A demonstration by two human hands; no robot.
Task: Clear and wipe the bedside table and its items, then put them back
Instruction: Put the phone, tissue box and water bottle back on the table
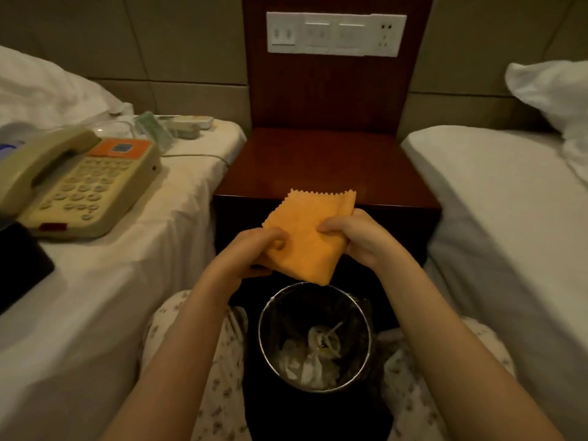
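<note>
Both hands hold a folded orange cloth (310,230) with a zigzag edge, just in front of the dark wooden bedside table (324,167). My left hand (254,249) grips its left side; my right hand (353,233) pinches its right edge. The tabletop carries nothing. On the left bed lie a beige telephone (76,183), a clear packet (152,128), white remote-like items (191,124) and a black flat object (19,265).
A metal waste bin (315,335) with crumpled paper stands on the floor below the cloth, between my knees. White beds flank the table; a pillow (553,93) lies on the right bed. A switch panel (335,33) is on the wooden back board. The phone cord (203,155) trails toward the table.
</note>
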